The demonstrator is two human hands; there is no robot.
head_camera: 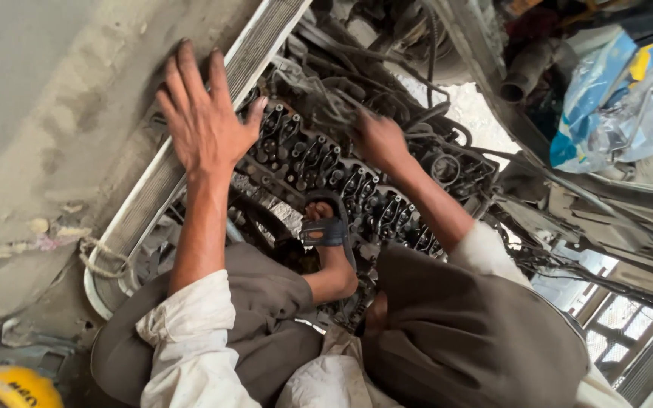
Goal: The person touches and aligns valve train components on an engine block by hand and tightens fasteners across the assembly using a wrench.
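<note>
Left hand [204, 113] lies flat, fingers spread open, on the radiator edge [190, 143], holding nothing. Right hand [378, 140] reaches down onto the exposed engine head [341, 185]; fingers curled, grip unclear. The head's long axis runs diagonally, upper left to lower right, nearer the right hand.

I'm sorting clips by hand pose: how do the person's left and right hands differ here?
The left hand lies spread flat, fingers splayed, on the ribbed edge of the radiator; the right hand is curled, fingers bent down into the hoses over the engine's exposed valve gear. The left hand is sharp and fully visible; the right is blurred, its fingertips hidden. Both are bare, with white sleeves rolled up.
</note>
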